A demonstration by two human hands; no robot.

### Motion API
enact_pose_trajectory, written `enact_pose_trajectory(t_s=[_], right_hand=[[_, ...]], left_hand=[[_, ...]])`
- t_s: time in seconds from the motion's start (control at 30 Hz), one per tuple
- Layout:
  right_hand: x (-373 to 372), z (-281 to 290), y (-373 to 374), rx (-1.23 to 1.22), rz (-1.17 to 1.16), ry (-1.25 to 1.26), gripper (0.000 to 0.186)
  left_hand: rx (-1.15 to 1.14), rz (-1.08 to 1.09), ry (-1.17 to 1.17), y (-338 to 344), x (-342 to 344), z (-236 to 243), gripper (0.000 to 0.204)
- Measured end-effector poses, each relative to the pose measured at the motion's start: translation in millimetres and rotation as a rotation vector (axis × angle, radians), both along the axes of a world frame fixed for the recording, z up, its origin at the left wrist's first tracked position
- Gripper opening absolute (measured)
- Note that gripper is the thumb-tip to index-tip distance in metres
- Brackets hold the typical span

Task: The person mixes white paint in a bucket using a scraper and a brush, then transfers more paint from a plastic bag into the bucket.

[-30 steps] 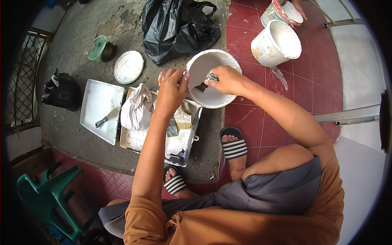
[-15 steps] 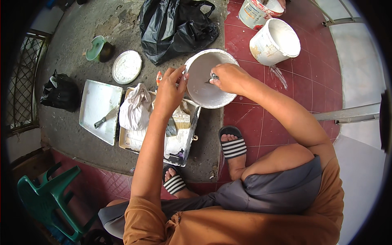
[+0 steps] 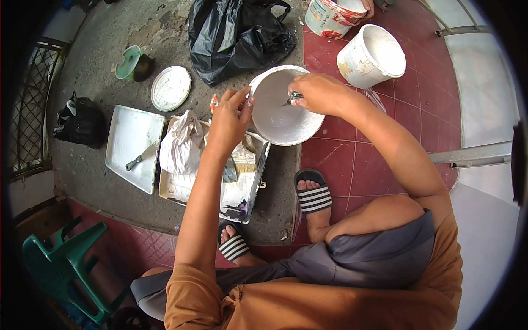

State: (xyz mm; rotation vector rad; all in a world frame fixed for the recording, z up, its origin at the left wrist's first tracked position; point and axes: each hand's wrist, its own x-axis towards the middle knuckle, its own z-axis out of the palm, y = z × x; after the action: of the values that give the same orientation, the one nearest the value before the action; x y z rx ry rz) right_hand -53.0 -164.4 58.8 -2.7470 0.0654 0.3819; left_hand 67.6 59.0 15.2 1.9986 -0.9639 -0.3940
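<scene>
My left hand [image 3: 232,113] grips the left rim of a white bucket [image 3: 278,126], fingers curled at its edge. My right hand [image 3: 313,91] is closed round the handle of a putty knife [image 3: 285,103], whose dark blade is inside the bucket against the pale inner wall. Below my left hand, a tray [image 3: 242,202] smeared with white paint holds a wide brush [image 3: 243,159], a bunched white cloth [image 3: 179,143] and a metal blade. A second tray [image 3: 118,168] with a scraper [image 3: 137,161] lies to the left.
A black bag [image 3: 231,44] lies beyond the bucket; a smaller one [image 3: 80,126] is far left, near a lid [image 3: 170,88] and green container [image 3: 128,66]. Two buckets [image 3: 363,63] [image 3: 324,22] stand upper right, another person's hand [image 3: 367,11] at the farther. A green chair [image 3: 60,258] is lower left.
My right hand has moved up and right within the bucket with the putty knife. The other person's hand and the farther bucket have shifted left.
</scene>
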Motion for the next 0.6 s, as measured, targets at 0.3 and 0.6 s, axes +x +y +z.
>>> enact_pose_trajectory(t_s=[0.3,0.6], right_hand=[[-0.5,28.9,-9.8,0.124,0.076,0.127,0.028],[-3.4,29.0,-1.1,0.026,0.120,0.154,0.025]], left_hand=[[0.001,0.002,0.004,-2.3,-2.3,2.8,0.032],[-0.002,-0.003,0.006,-4.3,-2.5,5.1,0.031]])
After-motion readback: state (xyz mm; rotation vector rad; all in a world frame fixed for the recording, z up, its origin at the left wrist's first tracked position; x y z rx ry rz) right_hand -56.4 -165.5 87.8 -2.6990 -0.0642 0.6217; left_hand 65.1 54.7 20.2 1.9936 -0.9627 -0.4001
